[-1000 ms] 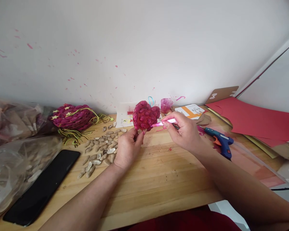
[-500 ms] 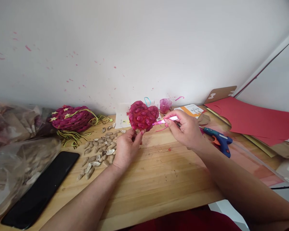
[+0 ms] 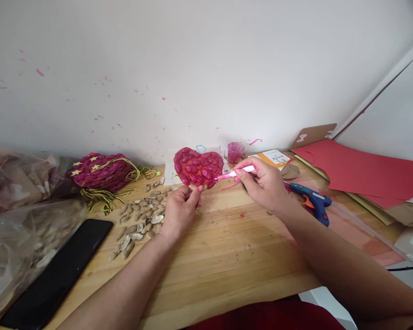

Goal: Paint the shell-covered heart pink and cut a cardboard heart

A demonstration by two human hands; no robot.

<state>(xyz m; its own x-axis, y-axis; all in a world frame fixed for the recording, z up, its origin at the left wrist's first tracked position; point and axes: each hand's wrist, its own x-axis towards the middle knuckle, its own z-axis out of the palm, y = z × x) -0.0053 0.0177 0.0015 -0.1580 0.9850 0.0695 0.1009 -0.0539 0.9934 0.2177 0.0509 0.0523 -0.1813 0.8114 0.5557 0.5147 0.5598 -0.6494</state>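
My left hand (image 3: 182, 205) pinches the lower tip of a heart-shaped piece (image 3: 198, 166), which is red with magenta-coated peanut shells stuck over its face. The heart is held up above the table, tilted toward me. In my right hand (image 3: 264, 181) is a white paintbrush or marker (image 3: 242, 170) with a pink tip, which meets the heart's lower right edge. Pink stains show on the fingers of both hands. Behind the brush or marker stands a clear cup (image 3: 235, 151) stained pink inside.
Peanut shells (image 3: 146, 206) lie left of my left hand, near a black phone (image 3: 58, 272) and plastic bags (image 3: 17, 247). Decorated magenta hearts (image 3: 103, 172) with stars and cords are stacked behind. A blue glue gun (image 3: 315, 201) and red sheets (image 3: 361, 169) are at the right.
My left hand has turned and tilted the heart so its face shows more fully and sits slightly farther left. The pink tip has shifted slightly left along with the heart's edge.
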